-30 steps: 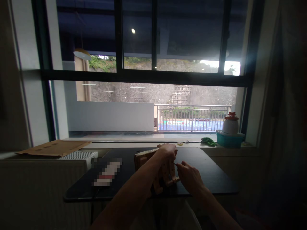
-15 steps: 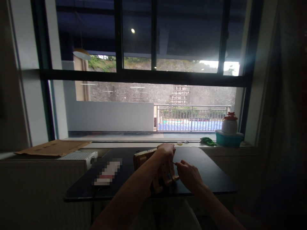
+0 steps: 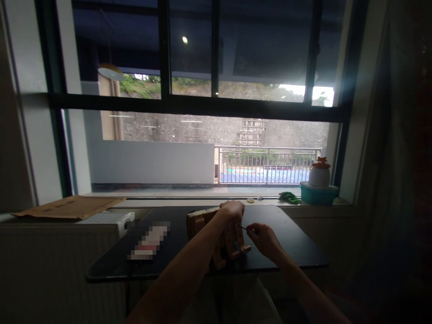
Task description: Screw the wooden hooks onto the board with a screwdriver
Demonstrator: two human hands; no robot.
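Note:
A brown wooden rack [image 3: 218, 262] with several curved slats, hooked at their lower ends, stands tilted on a black table. Over its top edge my left hand [image 3: 232, 210] is closed, gripping it; the fingertips are hidden behind the wood. To the right of the rack, my right hand [image 3: 265, 238] pinches a thin dark rod-like tool [image 3: 243, 227]. The tool's tip points left and meets the rightmost slat, where small holes show. Its exact kind is too small to make out. My left forearm covers part of the rack.
The black table [image 3: 290, 252] stands against the window sill. A blurred-out pale object [image 3: 150, 243] lies on its left side. On the sill are a green cloth [image 3: 289, 197], a teal box [image 3: 319, 193] and a white jar [image 3: 319, 177]. A brown envelope [image 3: 74, 206] rests by the radiator [image 3: 104, 219].
My right hand has shifted slightly, and its fingers have changed position on the thin tool. The left hand keeps its hold on the rack. The whole view has moved a little.

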